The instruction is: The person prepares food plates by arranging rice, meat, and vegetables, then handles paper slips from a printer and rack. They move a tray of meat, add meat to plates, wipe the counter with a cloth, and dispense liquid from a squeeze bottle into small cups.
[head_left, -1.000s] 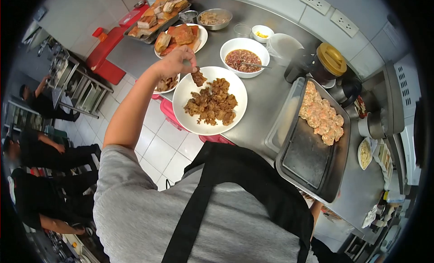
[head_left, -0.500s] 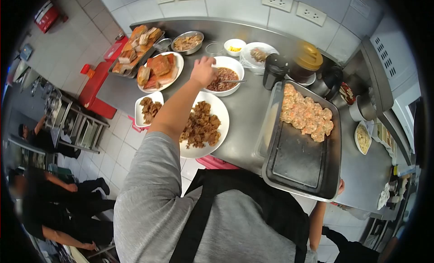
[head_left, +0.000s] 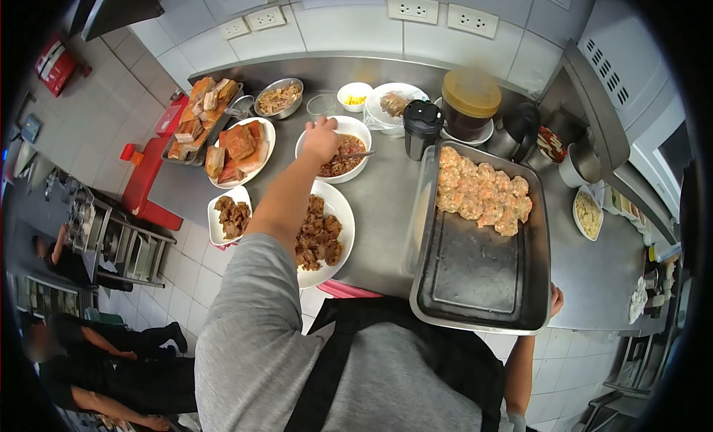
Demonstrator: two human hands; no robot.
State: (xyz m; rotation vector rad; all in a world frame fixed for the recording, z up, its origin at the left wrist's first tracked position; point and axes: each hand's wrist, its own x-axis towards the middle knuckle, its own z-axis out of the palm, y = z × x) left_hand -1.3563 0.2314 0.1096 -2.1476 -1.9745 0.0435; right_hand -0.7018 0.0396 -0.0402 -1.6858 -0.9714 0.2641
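Observation:
My left hand (head_left: 322,141) reaches over the counter and is closed at the left rim of a white bowl (head_left: 362,130) with chunky red-brown food and a spoon (head_left: 359,156) in it. Some of the fingers are hidden from me. At the lower right side of a dark metal baking pan (head_left: 483,272), my right hand (head_left: 555,300) is closed on the edge, mostly hidden by the pan. Lumpy, pale orange meat balls (head_left: 483,190) fill the pan's far half. It overhangs the counter's front edge, over a clear plastic container (head_left: 417,231).
Left of the bowl stand plates of browned meat (head_left: 319,239) and roast pork slabs (head_left: 239,144). A black lidded cup (head_left: 422,127) and a yellow-lidded jar (head_left: 471,98) stand behind the pan. Co-workers (head_left: 111,358) are at the far left.
The view has shifted, so the counter things appear further left and slightly lower. Both hands keep their places at the bowl and the pan.

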